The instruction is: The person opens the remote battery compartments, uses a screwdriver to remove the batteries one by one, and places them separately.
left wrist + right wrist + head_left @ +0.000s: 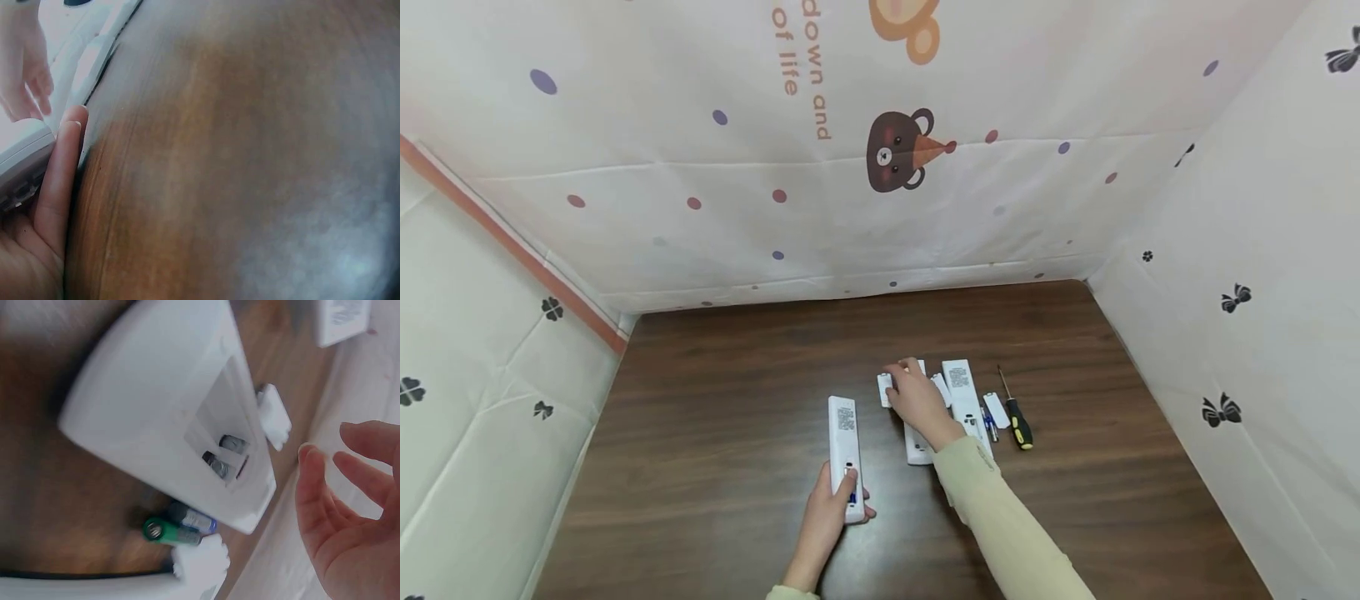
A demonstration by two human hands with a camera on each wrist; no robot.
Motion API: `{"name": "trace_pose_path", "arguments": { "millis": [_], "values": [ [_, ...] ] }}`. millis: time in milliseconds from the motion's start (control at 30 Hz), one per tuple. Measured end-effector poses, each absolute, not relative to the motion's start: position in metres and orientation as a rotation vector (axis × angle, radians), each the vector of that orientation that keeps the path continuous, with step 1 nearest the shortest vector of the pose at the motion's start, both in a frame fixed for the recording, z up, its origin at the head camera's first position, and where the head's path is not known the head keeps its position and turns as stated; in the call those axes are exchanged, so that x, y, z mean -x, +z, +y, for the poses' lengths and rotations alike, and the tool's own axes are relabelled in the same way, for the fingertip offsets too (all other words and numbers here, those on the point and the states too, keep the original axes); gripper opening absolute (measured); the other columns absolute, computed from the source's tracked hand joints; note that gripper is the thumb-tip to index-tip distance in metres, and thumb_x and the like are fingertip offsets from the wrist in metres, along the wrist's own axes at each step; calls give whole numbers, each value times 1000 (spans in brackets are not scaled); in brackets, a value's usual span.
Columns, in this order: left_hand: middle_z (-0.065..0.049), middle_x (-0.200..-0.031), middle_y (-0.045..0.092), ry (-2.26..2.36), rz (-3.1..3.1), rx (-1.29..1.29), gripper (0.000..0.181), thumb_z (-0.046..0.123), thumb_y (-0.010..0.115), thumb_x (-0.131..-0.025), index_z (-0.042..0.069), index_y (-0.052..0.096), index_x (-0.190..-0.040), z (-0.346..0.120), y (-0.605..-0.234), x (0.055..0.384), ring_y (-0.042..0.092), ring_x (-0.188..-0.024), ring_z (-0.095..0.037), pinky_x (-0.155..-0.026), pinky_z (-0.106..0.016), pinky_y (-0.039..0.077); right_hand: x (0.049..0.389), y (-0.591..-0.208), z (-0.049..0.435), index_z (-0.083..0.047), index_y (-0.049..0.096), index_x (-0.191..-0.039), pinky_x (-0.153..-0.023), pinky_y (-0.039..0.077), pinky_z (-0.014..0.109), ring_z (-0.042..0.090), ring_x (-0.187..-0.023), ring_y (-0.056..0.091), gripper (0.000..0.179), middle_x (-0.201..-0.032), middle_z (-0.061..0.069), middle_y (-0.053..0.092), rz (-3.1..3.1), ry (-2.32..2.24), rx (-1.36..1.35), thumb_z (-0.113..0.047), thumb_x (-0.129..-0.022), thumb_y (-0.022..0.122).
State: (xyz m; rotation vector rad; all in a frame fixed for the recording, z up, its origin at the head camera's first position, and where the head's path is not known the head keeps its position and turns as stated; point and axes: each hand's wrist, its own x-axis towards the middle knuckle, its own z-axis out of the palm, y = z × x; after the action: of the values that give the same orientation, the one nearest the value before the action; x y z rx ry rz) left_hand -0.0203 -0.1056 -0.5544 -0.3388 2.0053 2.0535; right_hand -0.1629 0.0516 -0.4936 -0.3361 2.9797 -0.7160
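Note:
My left hand [831,508] grips a white remote control [844,442], its labelled back facing up. The thumb lies at the open battery compartment, where something blue shows. To the right, my right hand [919,400] hovers over a second white remote [917,450], close to a small white battery cover [884,390]. In the right wrist view the fingers of the right hand [356,512] are loosely bent with nothing between them. That view also shows the second remote's open compartment [219,431], with small dark parts inside, and a green battery [164,530] and a blue battery [194,519] beside it.
A third white remote [966,400] lies further right, with another battery cover [942,389] on its left. Beyond it are batteries [990,425], a further cover [997,411] and a black-and-yellow screwdriver [1018,425]. Printed cloth walls [820,233] surround the brown table [715,450].

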Motion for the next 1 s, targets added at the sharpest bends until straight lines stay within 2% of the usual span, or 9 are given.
{"name": "trace_pose_path", "arguments": {
  "millis": [167, 300, 533, 733, 1000],
  "values": [
    [-17, -78, 59, 2045, 2039, 365, 45, 38, 46, -92, 6, 36, -123, -109, -554, 21, 63, -58, -29, -52, -37, 53, 145, -484, 66, -17, 54, -122, -55, 42, 24, 8, -70, 52, 38, -118, 5, 46, 3010, -924, 203, -22, -85, 59],
    [-18, -79, 59, 2052, 2023, 368, 48, 38, 47, -91, 6, 34, -125, -108, -554, 21, 63, -59, -29, -53, -37, 53, 135, -481, 87, -16, 54, -122, -57, 44, 27, 11, -77, 54, 37, -115, 4, 48, 3044, -1013, 112, -22, -85, 59],
    [-18, -79, 59, 2062, 2031, 385, 47, 38, 47, -91, 7, 35, -124, -102, -556, 20, 63, -58, -29, -52, -37, 53, 120, -483, 129, -14, 51, -124, -70, 46, 38, 22, -97, 54, 40, -119, 8, 47, 3042, -1099, -117, -22, -86, 58],
    [-20, -79, 60, 2078, 2055, 391, 44, 37, 47, -91, 5, 37, -120, -100, -557, 20, 63, -57, -29, -51, -38, 52, 116, -487, 158, -9, 44, -128, -79, 42, 42, 27, -102, 49, 45, -117, 12, 48, 3023, -1164, -279, -20, -87, 57],
    [-19, -80, 61, 2077, 2040, 437, 38, 33, 47, -92, 7, 38, -118, -98, -556, 21, 63, -58, -29, -51, -37, 53, 112, -504, 192, -4, 44, -128, -86, 37, 48, 32, -107, 44, 45, -119, 18, 45, 3014, -1144, -427, -19, -86, 55]
  ]
}}
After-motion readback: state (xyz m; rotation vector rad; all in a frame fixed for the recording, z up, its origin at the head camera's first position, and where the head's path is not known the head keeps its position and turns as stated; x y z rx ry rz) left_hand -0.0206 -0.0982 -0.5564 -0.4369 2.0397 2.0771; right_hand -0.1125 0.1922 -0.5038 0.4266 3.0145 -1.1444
